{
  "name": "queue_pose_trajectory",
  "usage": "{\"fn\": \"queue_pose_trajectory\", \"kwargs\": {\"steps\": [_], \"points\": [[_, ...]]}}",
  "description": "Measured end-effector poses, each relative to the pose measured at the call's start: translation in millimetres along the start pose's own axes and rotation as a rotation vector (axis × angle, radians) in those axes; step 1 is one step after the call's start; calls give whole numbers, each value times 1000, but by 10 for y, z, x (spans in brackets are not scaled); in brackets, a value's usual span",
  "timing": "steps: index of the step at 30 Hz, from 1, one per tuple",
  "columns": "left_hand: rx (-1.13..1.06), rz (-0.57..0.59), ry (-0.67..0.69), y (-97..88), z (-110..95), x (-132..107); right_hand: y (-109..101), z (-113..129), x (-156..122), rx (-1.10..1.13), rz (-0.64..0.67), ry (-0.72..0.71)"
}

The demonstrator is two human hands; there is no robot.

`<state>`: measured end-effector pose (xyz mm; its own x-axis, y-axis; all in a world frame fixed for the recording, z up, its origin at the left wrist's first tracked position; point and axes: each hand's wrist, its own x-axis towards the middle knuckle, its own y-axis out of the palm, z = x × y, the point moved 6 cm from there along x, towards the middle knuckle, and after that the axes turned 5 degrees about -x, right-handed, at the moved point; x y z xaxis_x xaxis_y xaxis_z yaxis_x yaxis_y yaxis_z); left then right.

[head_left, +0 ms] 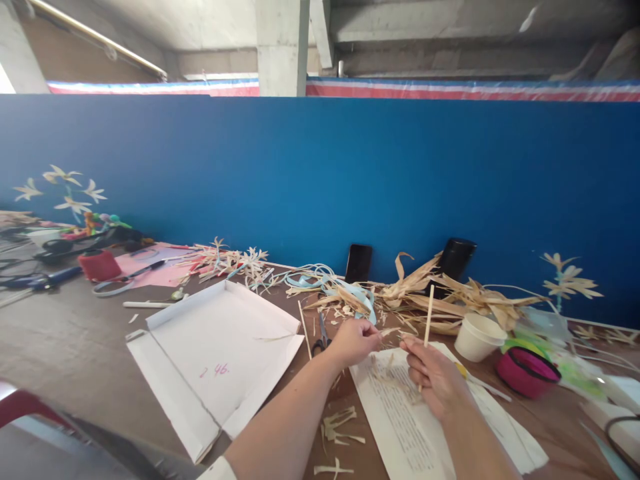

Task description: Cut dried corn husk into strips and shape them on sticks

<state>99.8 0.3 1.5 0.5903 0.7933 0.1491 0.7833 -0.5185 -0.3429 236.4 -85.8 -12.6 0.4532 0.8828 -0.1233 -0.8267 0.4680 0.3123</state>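
My left hand (354,341) is closed in a pinch, its fingertips at a small pale strip of corn husk (391,331). Close by on the right, my right hand (434,375) is closed around a thin wooden stick (429,313) that points upward. Its thumb and forefinger also pinch something small and pale near the strip. Below the hands lies a printed sheet of paper (395,417) with husk shreds on it. Dark scissors (321,337) lie just beyond my left wrist. Dried corn husks (420,297) are heaped behind the hands.
An open white box lid (225,360) lies left. A paper cup (479,338) and a magenta round container (527,373) stand right. Two phones (359,263) lean near the blue partition (320,173). Husk flowers (570,280) stand right, and cut husk pieces (343,427) lie in front.
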Motion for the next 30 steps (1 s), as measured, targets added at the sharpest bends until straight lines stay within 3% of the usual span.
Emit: {"fn": "queue_pose_trajectory", "kwargs": {"steps": [17, 24, 30], "points": [[33, 10, 9, 11, -4, -13, 12, 29, -23, -54, -6, -56], [-14, 142, 25, 119, -11, -29, 19, 34, -52, -199, -26, -84], [-31, 17, 22, 23, 2, -3, -5, 46, -32, -306, -75, -117]]}}
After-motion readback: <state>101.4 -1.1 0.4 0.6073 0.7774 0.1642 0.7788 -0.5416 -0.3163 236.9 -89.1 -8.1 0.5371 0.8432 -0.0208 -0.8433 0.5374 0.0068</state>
